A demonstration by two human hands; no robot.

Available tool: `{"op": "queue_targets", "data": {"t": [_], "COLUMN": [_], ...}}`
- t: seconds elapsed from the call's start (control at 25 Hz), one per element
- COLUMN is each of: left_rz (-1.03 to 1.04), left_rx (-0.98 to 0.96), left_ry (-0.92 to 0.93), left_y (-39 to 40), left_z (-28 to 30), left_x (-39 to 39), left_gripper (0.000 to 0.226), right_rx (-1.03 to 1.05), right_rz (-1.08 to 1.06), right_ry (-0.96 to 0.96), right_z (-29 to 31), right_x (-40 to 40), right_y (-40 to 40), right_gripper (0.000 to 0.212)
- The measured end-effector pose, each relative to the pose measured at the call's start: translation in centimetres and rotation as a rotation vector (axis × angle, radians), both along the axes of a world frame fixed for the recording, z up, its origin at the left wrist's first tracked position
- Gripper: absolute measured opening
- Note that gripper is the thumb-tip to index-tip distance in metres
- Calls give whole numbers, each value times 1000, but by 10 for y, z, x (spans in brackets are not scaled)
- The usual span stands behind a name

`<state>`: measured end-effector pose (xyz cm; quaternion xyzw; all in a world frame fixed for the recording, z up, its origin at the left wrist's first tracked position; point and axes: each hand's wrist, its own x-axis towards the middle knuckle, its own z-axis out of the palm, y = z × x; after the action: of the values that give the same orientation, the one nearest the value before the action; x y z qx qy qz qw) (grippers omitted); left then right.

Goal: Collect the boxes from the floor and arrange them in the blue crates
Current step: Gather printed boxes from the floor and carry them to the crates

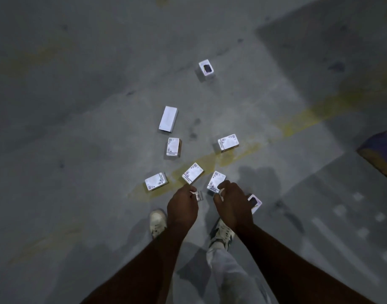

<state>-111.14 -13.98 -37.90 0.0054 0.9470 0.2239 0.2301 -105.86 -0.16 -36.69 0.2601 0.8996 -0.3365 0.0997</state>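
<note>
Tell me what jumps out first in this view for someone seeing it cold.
The small white boxes scattered over the grey concrete floor stand out, from the farthest box down to the plain long box mid-frame. Next come the two hands low in the middle: the left hand pinches a small box, and the right hand hovers, fingers curled, over a labelled box.

From the yellow floor stripe (pixel 210 160), bare concrete lies open on the far left and beyond it. Just past the stripe, a labelled box (pixel 174 147) and another (pixel 228 142) leave a clear lane between them. On the stripe's near side, three boxes (pixel 156 181) (pixel 192 172) (pixel 216 180) crowd just ahead of my left hand (pixel 182 208) and right hand (pixel 233 205), with only narrow gaps. My shoes (pixel 157 222) block the nearest floor.
</note>
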Motion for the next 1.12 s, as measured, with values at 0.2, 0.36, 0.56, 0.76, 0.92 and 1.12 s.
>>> {"op": "queue_targets", "data": {"t": [0.2, 0.36, 0.56, 0.76, 0.92, 1.12], "left_rz": [-107, -193, -294, -488, -552, -599], "left_rx": [-23, 35, -37, -234, -310, -301], "left_ry": [-20, 84, -144, -150, -127, -168], "left_y": [-7, -13, -26, -46, -52, -47], "left_z": [-124, -227, -331, -405, -444, -464], "left_x": [-16, -19, -26, -31, -37, -38], "left_gripper": [19, 21, 24, 57, 58, 61], "right_rx": [-12, -55, -47, 32, 67, 35], "right_rz": [-23, -120, -242, -351, -424, -490], "right_ry": [-89, -148, -199, -259, -298, -368], "right_z": [-130, -230, -331, -411, -449, -472], "right_x": [-18, -29, -49, -62, -65, -66], "right_y": [2, -8, -17, -18, -17, -20], "right_gripper": [25, 28, 29, 49, 72, 104]}}
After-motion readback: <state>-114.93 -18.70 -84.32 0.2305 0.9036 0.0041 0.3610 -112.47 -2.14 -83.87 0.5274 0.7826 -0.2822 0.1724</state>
